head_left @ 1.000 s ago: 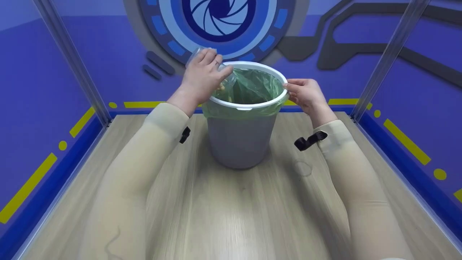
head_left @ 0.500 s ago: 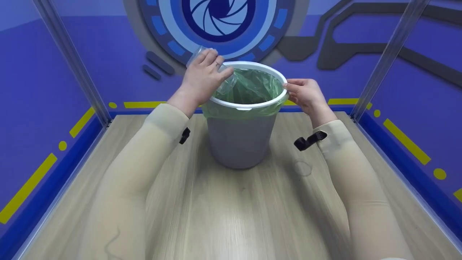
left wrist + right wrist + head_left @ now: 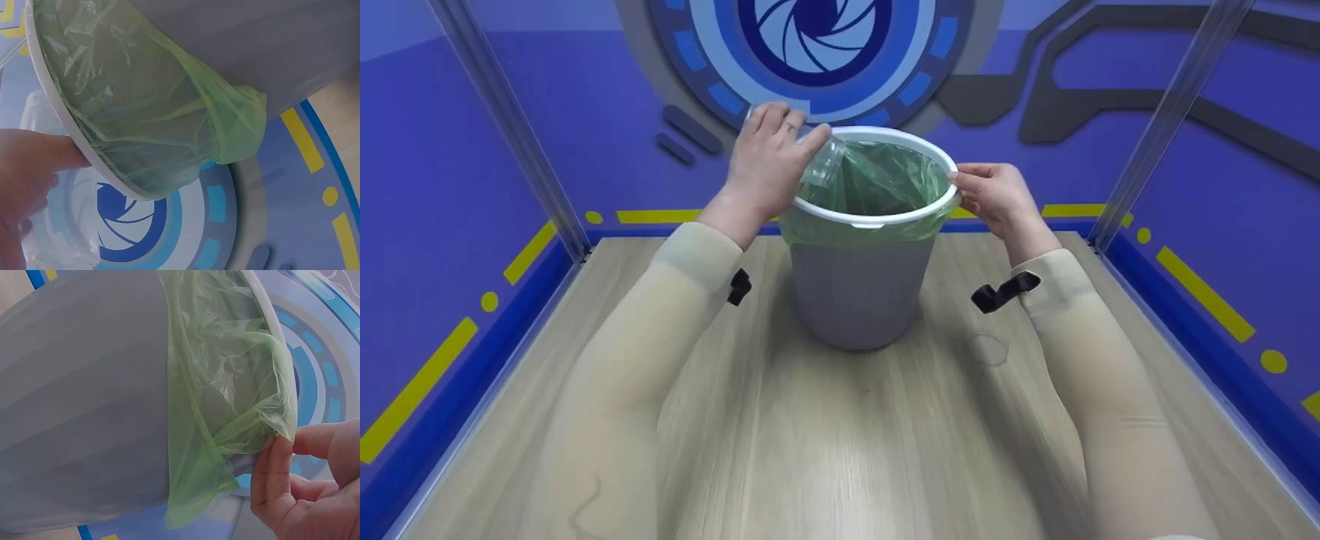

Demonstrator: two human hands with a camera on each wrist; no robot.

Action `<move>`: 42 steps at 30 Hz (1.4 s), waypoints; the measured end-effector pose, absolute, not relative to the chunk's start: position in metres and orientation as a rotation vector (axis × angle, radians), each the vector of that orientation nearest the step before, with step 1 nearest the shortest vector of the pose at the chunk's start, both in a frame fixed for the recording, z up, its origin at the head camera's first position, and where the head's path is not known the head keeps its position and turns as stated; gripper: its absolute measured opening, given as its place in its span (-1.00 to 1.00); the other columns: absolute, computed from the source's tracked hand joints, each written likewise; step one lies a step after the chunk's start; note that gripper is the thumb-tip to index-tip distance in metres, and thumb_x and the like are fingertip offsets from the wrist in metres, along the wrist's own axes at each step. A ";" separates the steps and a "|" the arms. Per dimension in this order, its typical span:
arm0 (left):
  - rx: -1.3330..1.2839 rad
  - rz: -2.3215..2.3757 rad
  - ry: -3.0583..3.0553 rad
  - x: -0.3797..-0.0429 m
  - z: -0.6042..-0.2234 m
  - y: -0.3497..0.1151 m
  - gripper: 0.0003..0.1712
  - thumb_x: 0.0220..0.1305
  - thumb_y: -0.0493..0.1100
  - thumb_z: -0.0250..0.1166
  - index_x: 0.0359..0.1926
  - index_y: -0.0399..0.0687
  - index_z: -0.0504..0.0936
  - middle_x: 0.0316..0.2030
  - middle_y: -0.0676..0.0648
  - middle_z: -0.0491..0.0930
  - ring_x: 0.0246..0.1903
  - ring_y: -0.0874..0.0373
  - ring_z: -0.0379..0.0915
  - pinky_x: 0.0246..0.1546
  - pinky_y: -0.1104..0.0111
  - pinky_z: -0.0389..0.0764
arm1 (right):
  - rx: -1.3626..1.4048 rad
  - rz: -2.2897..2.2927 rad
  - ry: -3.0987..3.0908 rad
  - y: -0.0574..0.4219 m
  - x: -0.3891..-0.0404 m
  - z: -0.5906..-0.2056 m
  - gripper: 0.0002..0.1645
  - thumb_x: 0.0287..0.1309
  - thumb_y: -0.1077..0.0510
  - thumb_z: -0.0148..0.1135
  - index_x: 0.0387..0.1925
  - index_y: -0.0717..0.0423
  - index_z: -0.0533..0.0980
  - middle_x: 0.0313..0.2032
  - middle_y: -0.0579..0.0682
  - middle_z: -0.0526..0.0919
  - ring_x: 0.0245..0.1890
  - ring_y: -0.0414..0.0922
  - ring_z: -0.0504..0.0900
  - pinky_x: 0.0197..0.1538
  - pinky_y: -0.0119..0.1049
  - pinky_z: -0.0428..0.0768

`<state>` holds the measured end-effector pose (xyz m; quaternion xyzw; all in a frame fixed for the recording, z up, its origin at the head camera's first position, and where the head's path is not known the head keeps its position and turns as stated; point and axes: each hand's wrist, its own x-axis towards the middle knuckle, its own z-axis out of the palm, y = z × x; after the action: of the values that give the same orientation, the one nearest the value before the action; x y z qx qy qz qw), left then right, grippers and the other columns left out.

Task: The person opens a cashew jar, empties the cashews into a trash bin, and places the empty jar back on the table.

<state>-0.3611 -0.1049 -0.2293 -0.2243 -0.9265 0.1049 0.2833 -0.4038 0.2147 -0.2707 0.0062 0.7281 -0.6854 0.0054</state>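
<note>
A grey trash bin (image 3: 859, 292) with a white rim (image 3: 877, 135) stands upright on the table. A green plastic bag (image 3: 889, 176) lines it and folds down over the outside. At the rim's left side, my left hand (image 3: 769, 157) grips a clear plastic jar (image 3: 823, 166), tilted with its mouth toward the bin's opening. See-through walls of the jar (image 3: 64, 225) show no contents in the left wrist view. Opposite, my right hand (image 3: 997, 195) pinches the rim and bag edge between thumb and fingers (image 3: 278, 469).
On the wood-patterned table (image 3: 840, 442), a faint clear round outline (image 3: 988, 349) lies right of the bin. Blue-purple printed panels (image 3: 532, 90) enclose the back and sides, with metal posts (image 3: 510, 127) at the back corners.
Yellowish bits visible at the jar's mouth a second ago are gone from it. My left hand has shifted slightly left with the jar. The right hand keeps its place on the rim.
</note>
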 end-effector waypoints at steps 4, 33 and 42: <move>-0.535 0.120 -2.483 -0.359 -0.234 -0.107 -0.24 0.35 -0.08 0.39 0.47 0.08 0.26 0.36 -0.27 0.40 0.36 -0.20 0.20 0.44 -0.01 0.23 | 0.020 -2.143 2.279 0.215 -0.403 -0.271 -0.41 0.38 0.21 0.26 0.34 0.40 0.41 -0.07 0.03 0.62 -0.36 -0.31 0.67 -0.22 -0.54 0.66; -0.260 -1.500 -2.059 -0.320 -0.294 -0.136 -0.12 0.18 0.08 0.53 0.39 -0.03 0.28 0.24 -0.14 0.57 0.18 0.03 0.53 0.26 0.15 0.52 | 0.029 -2.158 2.262 0.214 -0.403 -0.274 -0.42 0.39 0.21 0.25 0.35 0.38 0.42 0.06 0.10 0.59 -0.33 -0.29 0.67 -0.19 -0.53 0.66; -0.405 -1.762 -1.912 -0.298 -0.309 -0.126 -0.18 0.20 -0.13 0.51 0.40 -0.03 0.30 0.19 -0.16 0.59 0.14 0.03 0.54 0.21 0.14 0.50 | 0.032 -2.153 2.280 0.214 -0.404 -0.273 -0.44 0.39 0.18 0.27 0.33 0.35 0.46 0.00 0.07 0.63 -0.33 -0.29 0.67 -0.20 -0.52 0.67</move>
<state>-0.2980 -0.1264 -0.3092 -0.1489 -0.7031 -0.6479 0.2523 -0.4038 0.2143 -0.2729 0.0101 0.7269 -0.6866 0.0028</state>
